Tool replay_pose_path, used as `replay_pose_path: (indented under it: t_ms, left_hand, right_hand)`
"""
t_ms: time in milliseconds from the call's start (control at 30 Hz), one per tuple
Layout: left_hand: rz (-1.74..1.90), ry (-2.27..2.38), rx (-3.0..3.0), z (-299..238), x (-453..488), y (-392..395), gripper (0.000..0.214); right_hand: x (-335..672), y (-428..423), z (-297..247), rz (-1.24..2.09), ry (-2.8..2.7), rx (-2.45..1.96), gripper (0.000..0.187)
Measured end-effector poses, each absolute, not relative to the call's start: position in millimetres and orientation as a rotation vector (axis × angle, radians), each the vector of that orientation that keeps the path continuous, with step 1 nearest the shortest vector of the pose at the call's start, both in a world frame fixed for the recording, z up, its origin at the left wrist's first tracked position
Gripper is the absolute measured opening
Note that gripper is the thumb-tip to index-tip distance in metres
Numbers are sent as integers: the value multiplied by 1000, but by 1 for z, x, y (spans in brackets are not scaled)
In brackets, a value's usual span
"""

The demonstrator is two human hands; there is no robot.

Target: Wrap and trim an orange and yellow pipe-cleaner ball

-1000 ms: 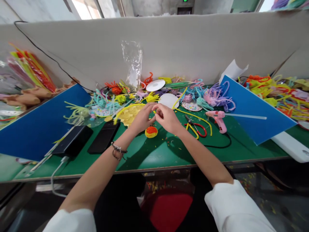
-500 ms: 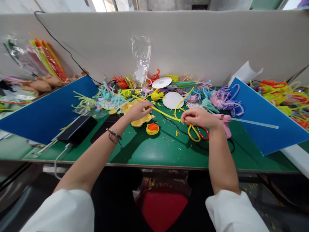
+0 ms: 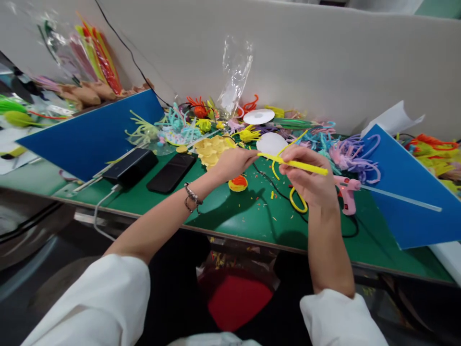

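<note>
A yellow pipe cleaner (image 3: 306, 166) stretches between my two hands above the green table. My left hand (image 3: 234, 162) pinches its left end. With thumb and fingers, my right hand (image 3: 315, 185) grips it farther along, and its right end sticks out past the fingers. Below, near my left hand, lies a small orange and yellow round piece (image 3: 238, 183). A yellow bumpy tray (image 3: 209, 150) sits just behind my left hand, partly covered by it. Under my right hand, a yellow loop (image 3: 298, 201) rests on the table.
A pink glue gun (image 3: 347, 193) with a long glue stick lies right of my right hand. Blue panels (image 3: 97, 134) stand on both sides. A black phone (image 3: 171, 173) and black box (image 3: 131, 167) lie left. Pipe-cleaner bundles and white discs (image 3: 272, 144) line the back.
My view has turned, and both hands have come closer together. My right hand has risen and now holds the yellow pipe cleaner higher, its end pointing right. The phone shows more fully.
</note>
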State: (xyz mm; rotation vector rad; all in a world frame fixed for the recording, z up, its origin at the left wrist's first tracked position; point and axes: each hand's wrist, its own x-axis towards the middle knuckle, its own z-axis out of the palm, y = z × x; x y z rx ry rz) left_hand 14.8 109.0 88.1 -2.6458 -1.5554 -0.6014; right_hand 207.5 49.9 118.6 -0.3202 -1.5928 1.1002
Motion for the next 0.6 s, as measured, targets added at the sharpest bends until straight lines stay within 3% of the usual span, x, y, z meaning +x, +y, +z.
replay_pose_path:
  t_ms: [133,233,367,433,600]
  left_hand:
    - [-713,-1416,-2811,82,6,111,38]
    - [-796,-1378,-2984,73,-7,110,51]
    - [-486,-1569,-3093,54,-23,100,67]
    - [-525,-1642,-2990,42,-26,95,70]
    - [-797,-1751,-2926,25,-22,89,52]
  right_hand:
    - [203,51,120,924,-1422,-433,17]
    - [210,50,125,824,-1336,-490,16]
    - [231,38,140,879,-1261,-454,12]
    - [239,30,148,870,-1249,-483,13]
    - [236,21,148,866,-1312,-548,20]
